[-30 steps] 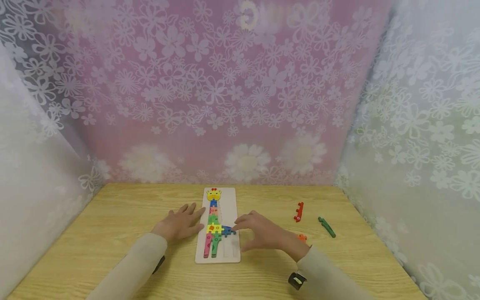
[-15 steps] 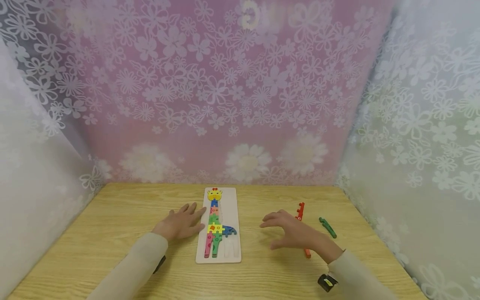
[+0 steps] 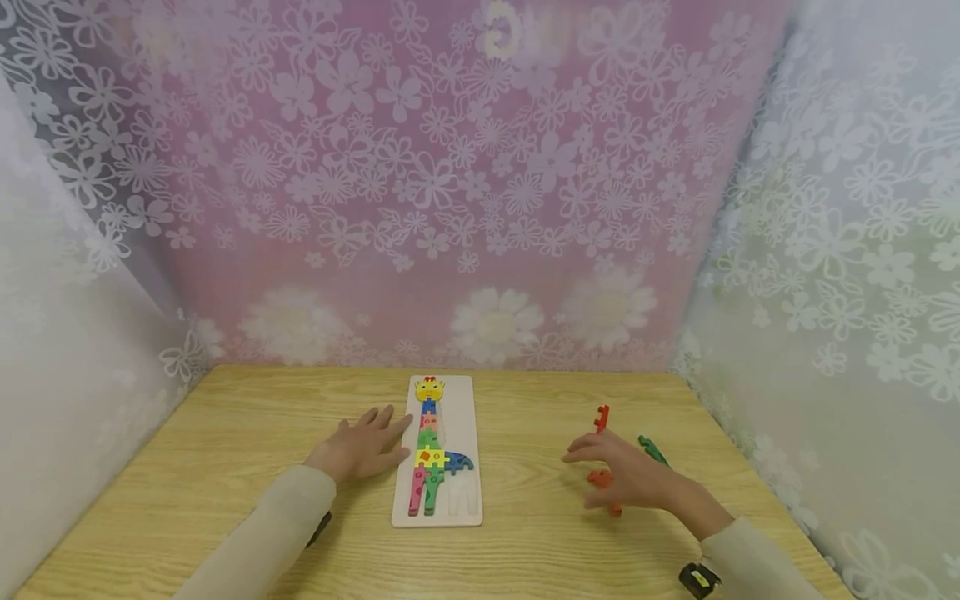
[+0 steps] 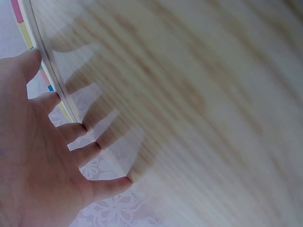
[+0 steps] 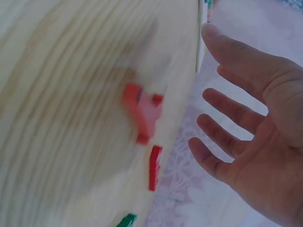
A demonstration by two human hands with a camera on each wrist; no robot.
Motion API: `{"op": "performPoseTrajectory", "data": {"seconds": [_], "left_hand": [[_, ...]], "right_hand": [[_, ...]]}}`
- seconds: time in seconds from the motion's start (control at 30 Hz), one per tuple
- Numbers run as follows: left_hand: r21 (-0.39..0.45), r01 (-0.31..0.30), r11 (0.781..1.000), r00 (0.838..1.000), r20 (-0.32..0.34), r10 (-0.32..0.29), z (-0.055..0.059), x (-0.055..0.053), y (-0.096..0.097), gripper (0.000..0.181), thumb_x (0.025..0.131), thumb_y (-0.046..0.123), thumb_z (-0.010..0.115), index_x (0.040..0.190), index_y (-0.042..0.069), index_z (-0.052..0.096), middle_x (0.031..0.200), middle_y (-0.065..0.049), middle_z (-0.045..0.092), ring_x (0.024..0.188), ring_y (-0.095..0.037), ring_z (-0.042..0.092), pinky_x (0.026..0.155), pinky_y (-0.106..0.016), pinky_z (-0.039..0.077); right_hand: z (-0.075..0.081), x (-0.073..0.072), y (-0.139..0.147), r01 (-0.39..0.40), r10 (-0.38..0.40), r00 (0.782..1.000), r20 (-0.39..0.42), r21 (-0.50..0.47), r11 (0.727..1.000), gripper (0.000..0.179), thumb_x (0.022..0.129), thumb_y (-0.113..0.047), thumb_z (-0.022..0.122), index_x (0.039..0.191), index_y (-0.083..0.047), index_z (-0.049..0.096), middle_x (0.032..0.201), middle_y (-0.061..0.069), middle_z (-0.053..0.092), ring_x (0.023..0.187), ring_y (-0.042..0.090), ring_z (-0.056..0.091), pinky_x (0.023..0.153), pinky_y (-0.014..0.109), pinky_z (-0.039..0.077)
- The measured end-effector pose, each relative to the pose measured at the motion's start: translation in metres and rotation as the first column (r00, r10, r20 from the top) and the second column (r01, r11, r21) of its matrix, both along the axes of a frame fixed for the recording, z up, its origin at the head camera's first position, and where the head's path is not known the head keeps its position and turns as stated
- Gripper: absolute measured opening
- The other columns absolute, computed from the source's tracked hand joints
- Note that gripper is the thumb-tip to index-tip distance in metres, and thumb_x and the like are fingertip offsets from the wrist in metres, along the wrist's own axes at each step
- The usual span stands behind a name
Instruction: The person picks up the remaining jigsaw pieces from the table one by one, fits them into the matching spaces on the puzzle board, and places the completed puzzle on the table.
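A giraffe puzzle board (image 3: 459, 408) lies on the table, with a yellow head, coloured neck pieces, a yellow body, pink and green legs and a blue hindquarter piece (image 3: 458, 461) in it. Two pale leg recesses show below the blue piece. My left hand (image 3: 358, 446) rests spread at the board's left edge, fingertips on the table and the rim. My right hand (image 3: 637, 473) hovers with fingers parted over an orange puzzle piece (image 3: 600, 477), which it partly hides. The right wrist view shows this orange piece (image 5: 144, 113) apart from the fingers.
A red puzzle piece (image 3: 602, 417) lies just beyond my right hand. Farther right is a green puzzle piece (image 3: 652, 450), partly behind the hand. The wooden table (image 3: 247, 417) meets flowered cloth walls (image 3: 480, 208) at the back and sides.
My right hand has left the blue piece on the board and moved right to above the orange piece. The blue piece now sits straighter beside the yellow body. My left hand stays put.
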State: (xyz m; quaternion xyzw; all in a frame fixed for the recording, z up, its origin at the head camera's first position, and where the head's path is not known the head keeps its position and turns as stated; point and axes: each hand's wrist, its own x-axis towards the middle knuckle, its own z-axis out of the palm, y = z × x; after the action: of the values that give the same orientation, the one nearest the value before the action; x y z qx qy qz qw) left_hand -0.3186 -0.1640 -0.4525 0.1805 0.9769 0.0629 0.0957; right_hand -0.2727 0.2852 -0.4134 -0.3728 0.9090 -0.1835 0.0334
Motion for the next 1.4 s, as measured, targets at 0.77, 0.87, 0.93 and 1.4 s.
{"op": "performPoseTrajectory", "data": {"seconds": [0.77, 0.87, 0.93, 1.4], "left_hand": [[0.008, 0.011, 1.0, 1.0, -0.014, -0.011, 0.003, 0.001, 0.0, 0.07, 0.105, 0.061, 0.041, 0.165, 0.027, 0.029, 0.171, -0.017, 0.025, 0.158, -0.044, 0.025, 0.117, -0.078, 0.023], [0.013, 0.009, 1.0, 1.0, -0.016, -0.009, 0.004, 0.002, 0.0, 0.069, 0.105, 0.061, 0.041, 0.164, 0.026, 0.03, 0.171, -0.017, 0.026, 0.157, -0.045, 0.026, 0.117, -0.079, 0.024], [0.012, 0.008, 1.0, 1.0, -0.017, -0.008, 0.004, 0.002, -0.001, 0.069, 0.105, 0.061, 0.042, 0.164, 0.026, 0.03, 0.171, -0.017, 0.026, 0.157, -0.045, 0.026, 0.117, -0.079, 0.024], [-0.006, 0.005, 1.0, 1.0, -0.012, -0.005, 0.0, 0.0, -0.001, 0.07, 0.105, 0.063, 0.04, 0.165, 0.029, 0.028, 0.171, -0.016, 0.025, 0.157, -0.044, 0.026, 0.116, -0.079, 0.025]], "right_hand": [[-0.011, -0.007, 0.036, 0.079, -0.085, 0.994, 0.063, 0.091, 0.993, 0.063, 0.075, -0.039, 0.092, 0.129, -0.013, 0.072, 0.123, 0.006, 0.063, 0.108, 0.023, 0.05, 0.085, 0.043, 0.05], [-0.013, -0.008, 0.039, 0.078, -0.086, 0.994, 0.07, 0.099, 0.992, 0.063, 0.075, -0.039, 0.092, 0.13, -0.014, 0.072, 0.123, 0.005, 0.063, 0.108, 0.023, 0.051, 0.087, 0.044, 0.051], [-0.014, -0.008, 0.04, 0.07, -0.077, 0.995, 0.07, 0.1, 0.992, 0.064, 0.076, -0.04, 0.091, 0.131, -0.014, 0.072, 0.123, 0.005, 0.064, 0.109, 0.024, 0.052, 0.088, 0.044, 0.051], [-0.02, -0.012, 0.031, 0.05, -0.051, 0.999, 0.006, 0.051, 0.997, 0.056, 0.078, -0.036, 0.089, 0.128, -0.015, 0.073, 0.123, 0.004, 0.064, 0.105, 0.019, 0.05, 0.082, 0.036, 0.047]]}}
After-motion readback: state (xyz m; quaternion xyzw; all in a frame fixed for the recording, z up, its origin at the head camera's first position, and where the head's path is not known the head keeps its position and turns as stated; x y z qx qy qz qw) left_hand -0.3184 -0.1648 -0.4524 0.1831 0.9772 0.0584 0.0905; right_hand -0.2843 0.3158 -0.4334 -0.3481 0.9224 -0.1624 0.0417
